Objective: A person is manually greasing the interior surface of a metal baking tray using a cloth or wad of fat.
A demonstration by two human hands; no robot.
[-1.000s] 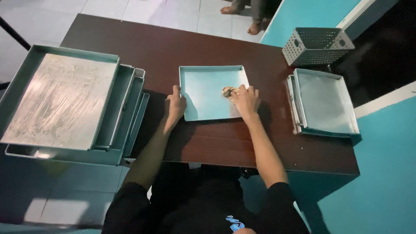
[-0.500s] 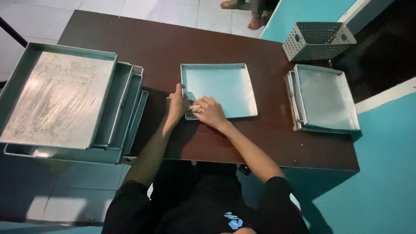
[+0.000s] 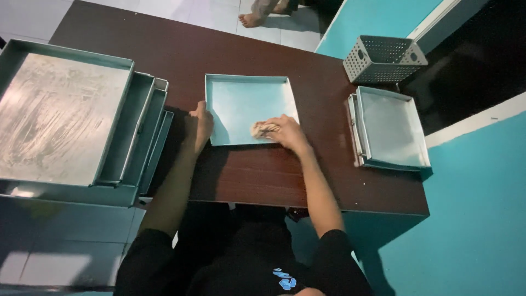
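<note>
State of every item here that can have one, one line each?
Square tray: flat on the table, open side up.
Cloth wad: pressed inside the tray.
Right hand: on the cloth.
Left hand: grip on the tray's left edge.
Perforated basket: upright.
Right-side trays: stacked.

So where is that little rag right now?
The rag sits under the right hand, inside the square tray's near edge, mid-table.
</note>
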